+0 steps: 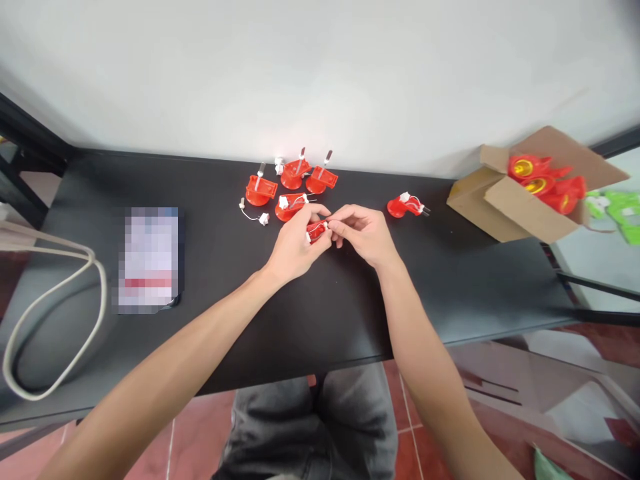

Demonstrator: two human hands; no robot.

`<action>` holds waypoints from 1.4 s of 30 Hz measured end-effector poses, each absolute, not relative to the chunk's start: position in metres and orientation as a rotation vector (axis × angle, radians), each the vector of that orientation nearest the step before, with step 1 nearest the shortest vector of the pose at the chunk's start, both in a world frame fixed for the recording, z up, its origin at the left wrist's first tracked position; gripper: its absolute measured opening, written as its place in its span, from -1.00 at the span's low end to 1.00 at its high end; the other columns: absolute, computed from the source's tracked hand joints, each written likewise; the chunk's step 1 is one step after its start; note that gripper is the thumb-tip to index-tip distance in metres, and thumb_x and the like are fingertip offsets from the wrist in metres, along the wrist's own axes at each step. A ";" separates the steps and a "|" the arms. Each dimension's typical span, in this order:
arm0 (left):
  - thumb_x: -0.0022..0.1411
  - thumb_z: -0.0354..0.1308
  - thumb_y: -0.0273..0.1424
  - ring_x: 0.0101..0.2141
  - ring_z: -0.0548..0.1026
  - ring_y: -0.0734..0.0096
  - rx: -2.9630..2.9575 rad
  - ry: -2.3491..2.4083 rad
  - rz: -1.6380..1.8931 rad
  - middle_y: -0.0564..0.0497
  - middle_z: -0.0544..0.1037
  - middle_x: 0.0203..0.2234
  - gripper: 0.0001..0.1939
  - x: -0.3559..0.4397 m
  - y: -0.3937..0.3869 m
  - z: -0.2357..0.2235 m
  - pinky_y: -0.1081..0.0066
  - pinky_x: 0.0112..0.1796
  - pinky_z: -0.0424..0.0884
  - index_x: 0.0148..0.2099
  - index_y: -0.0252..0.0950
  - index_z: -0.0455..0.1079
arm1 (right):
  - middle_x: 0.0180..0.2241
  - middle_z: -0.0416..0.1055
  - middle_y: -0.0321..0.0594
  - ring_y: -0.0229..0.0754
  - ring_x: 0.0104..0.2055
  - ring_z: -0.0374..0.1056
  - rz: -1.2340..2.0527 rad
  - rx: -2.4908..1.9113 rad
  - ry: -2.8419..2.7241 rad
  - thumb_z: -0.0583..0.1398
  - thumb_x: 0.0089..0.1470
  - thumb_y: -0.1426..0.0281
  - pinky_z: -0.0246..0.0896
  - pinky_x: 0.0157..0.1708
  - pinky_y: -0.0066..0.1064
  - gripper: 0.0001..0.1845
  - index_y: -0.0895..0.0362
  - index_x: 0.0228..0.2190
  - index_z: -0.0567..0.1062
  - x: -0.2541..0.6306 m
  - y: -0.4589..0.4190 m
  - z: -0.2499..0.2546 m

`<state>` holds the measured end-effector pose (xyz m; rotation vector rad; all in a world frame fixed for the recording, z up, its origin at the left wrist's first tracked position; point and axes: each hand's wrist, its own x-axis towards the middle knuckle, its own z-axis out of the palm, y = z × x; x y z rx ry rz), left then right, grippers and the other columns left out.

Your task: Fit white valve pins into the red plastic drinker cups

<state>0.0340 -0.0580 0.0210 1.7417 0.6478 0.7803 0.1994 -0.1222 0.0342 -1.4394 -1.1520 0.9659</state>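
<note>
My left hand [296, 245] is closed around a small red plastic part [316, 231] with a white piece on it, held just above the black table [225, 313]. My right hand [361, 232] pinches the same part from the right side, fingertips pressed together at its white end. Just beyond my hands lie several more red parts [293, 181] with white clips and thin metal pins, grouped near the wall. A single red part [406, 205] lies apart to the right of my right hand.
An open cardboard box [520, 193] at the table's right end holds more red parts with yellow centres. A blurred card or phone [149, 259] lies on the left. A beige strap loop [55, 320] rests at the far left. Green items [620, 210] sit beyond the box.
</note>
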 end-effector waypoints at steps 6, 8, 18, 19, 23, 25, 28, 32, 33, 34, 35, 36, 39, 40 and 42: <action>0.27 0.15 -0.44 -0.34 0.45 0.46 1.775 0.654 0.764 0.11 0.46 -0.38 -0.82 0.033 -0.058 0.021 0.41 -0.23 0.40 -0.07 -0.21 0.35 | -0.41 0.52 -0.25 -0.25 -0.47 0.39 1.022 -1.435 -1.183 0.41 0.02 0.10 0.34 -0.52 -0.39 -0.70 0.07 -0.38 0.63 0.204 -0.122 0.035; 0.26 0.14 -0.44 -0.32 0.45 0.44 1.784 0.655 0.746 0.10 0.46 -0.37 -0.80 0.033 -0.059 0.021 0.39 -0.23 0.41 -0.05 -0.20 0.35 | -0.42 0.52 -0.26 -0.25 -0.47 0.39 1.030 -1.451 -1.181 0.40 0.02 0.08 0.34 -0.52 -0.39 -0.69 0.07 -0.39 0.63 0.205 -0.123 0.035; 0.30 0.13 -0.41 -0.17 0.53 0.35 1.849 0.641 0.700 0.01 0.54 -0.20 -0.76 0.032 -0.062 0.020 0.34 -0.17 0.45 0.02 -0.21 0.29 | -0.26 0.60 -0.23 -0.17 -0.24 0.52 1.092 -1.442 -1.091 0.45 -0.02 0.16 0.48 -0.25 -0.35 -0.70 0.05 -0.28 0.62 0.197 -0.125 0.038; 0.30 0.13 -0.41 -0.15 0.53 0.34 1.872 0.646 0.695 0.00 0.54 -0.18 -0.75 0.032 -0.062 0.020 0.33 -0.16 0.45 0.02 -0.21 0.29 | -0.24 0.60 -0.23 -0.16 -0.20 0.52 1.101 -1.442 -1.074 0.45 -0.03 0.17 0.48 -0.20 -0.33 -0.70 0.05 -0.28 0.62 0.196 -0.125 0.038; 0.32 0.10 -0.42 -0.11 0.53 0.30 1.976 0.638 0.682 -0.01 0.55 -0.14 -0.76 0.031 -0.063 0.019 0.29 -0.11 0.45 0.04 -0.20 0.31 | -0.29 0.60 -0.23 -0.15 -0.19 0.54 1.193 -1.409 -0.986 0.47 -0.07 0.17 0.48 -0.14 -0.30 -0.68 0.06 -0.31 0.62 0.196 -0.126 0.037; 0.33 0.09 -0.42 -0.09 0.52 0.29 2.015 0.629 0.672 -0.01 0.55 -0.12 -0.74 0.030 -0.063 0.018 0.28 -0.08 0.45 0.06 -0.20 0.30 | -0.34 0.59 -0.24 -0.16 -0.24 0.53 1.243 -1.393 -0.940 0.49 -0.11 0.16 0.48 -0.18 -0.31 -0.67 0.07 -0.37 0.59 0.195 -0.126 0.036; 0.33 0.08 -0.44 -0.08 0.52 0.29 2.061 0.621 0.652 -0.02 0.54 -0.10 -0.71 0.030 -0.064 0.017 0.27 -0.07 0.45 0.09 -0.20 0.30 | -0.35 0.57 -0.26 -0.19 -0.28 0.50 1.280 -1.375 -0.898 0.50 -0.13 0.16 0.47 -0.23 -0.34 -0.65 0.08 -0.46 0.51 0.194 -0.126 0.036; 0.34 0.07 -0.47 -0.08 0.51 0.28 2.120 0.589 0.646 -0.04 0.54 -0.09 -0.67 0.031 -0.064 0.017 0.28 -0.09 0.45 0.13 -0.21 0.29 | -0.37 0.54 -0.29 -0.24 -0.32 0.47 1.314 -1.345 -0.881 0.48 -0.10 0.17 0.44 -0.25 -0.38 -0.63 0.08 -0.49 0.45 0.193 -0.126 0.036; 0.34 0.07 -0.47 -0.09 0.51 0.28 2.131 0.579 0.652 -0.04 0.54 -0.09 -0.67 0.031 -0.064 0.017 0.28 -0.09 0.45 0.13 -0.21 0.29 | -0.39 0.53 -0.30 -0.25 -0.33 0.46 1.316 -1.340 -0.872 0.49 -0.10 0.17 0.44 -0.26 -0.38 -0.62 0.09 -0.50 0.45 0.193 -0.126 0.035; 0.34 0.06 -0.48 -0.09 0.51 0.28 2.140 0.570 0.659 -0.04 0.54 -0.10 -0.67 0.031 -0.064 0.016 0.29 -0.10 0.45 0.13 -0.21 0.29 | -0.41 0.52 -0.32 -0.26 -0.35 0.45 1.312 -1.337 -0.861 0.49 -0.11 0.18 0.43 -0.28 -0.39 -0.62 0.09 -0.51 0.45 0.193 -0.126 0.035; 0.33 0.06 -0.48 -0.10 0.51 0.28 2.145 0.564 0.665 -0.04 0.54 -0.10 -0.67 0.031 -0.064 0.016 0.29 -0.10 0.45 0.13 -0.20 0.29 | -0.42 0.51 -0.33 -0.27 -0.37 0.44 1.305 -1.337 -0.851 0.50 -0.12 0.19 0.42 -0.29 -0.40 -0.62 0.09 -0.52 0.45 0.192 -0.126 0.035; 0.33 0.06 -0.49 -0.11 0.52 0.28 2.147 0.561 0.668 -0.04 0.54 -0.11 -0.67 0.031 -0.064 0.016 0.28 -0.11 0.45 0.13 -0.20 0.29 | -0.44 0.50 -0.33 -0.28 -0.38 0.43 1.298 -1.340 -0.845 0.50 -0.12 0.20 0.42 -0.30 -0.41 -0.62 0.09 -0.53 0.45 0.192 -0.126 0.035; 0.33 0.08 -0.48 -0.11 0.52 0.28 2.113 0.567 0.660 -0.03 0.54 -0.11 -0.67 0.030 -0.064 0.016 0.28 -0.11 0.46 0.12 -0.18 0.29 | -0.44 0.51 -0.32 -0.28 -0.38 0.44 1.265 -1.367 -0.866 0.51 -0.13 0.19 0.43 -0.29 -0.40 -0.63 0.09 -0.53 0.47 0.192 -0.126 0.035; 0.33 0.08 -0.46 -0.11 0.52 0.29 2.079 0.573 0.657 -0.03 0.54 -0.11 -0.68 0.030 -0.064 0.016 0.29 -0.11 0.46 0.12 -0.18 0.29 | -0.42 0.53 -0.31 -0.26 -0.36 0.46 1.245 -1.382 -0.889 0.50 -0.13 0.19 0.45 -0.28 -0.38 -0.65 0.09 -0.52 0.50 0.192 -0.127 0.036; 0.34 0.09 -0.43 -0.13 0.52 0.31 1.994 0.582 0.662 -0.02 0.53 -0.14 -0.71 0.030 -0.063 0.016 0.31 -0.14 0.45 0.09 -0.18 0.28 | -0.38 0.56 -0.27 -0.22 -0.33 0.49 1.185 -1.415 -0.959 0.50 -0.13 0.18 0.48 -0.25 -0.35 -0.69 0.08 -0.46 0.57 0.195 -0.127 0.037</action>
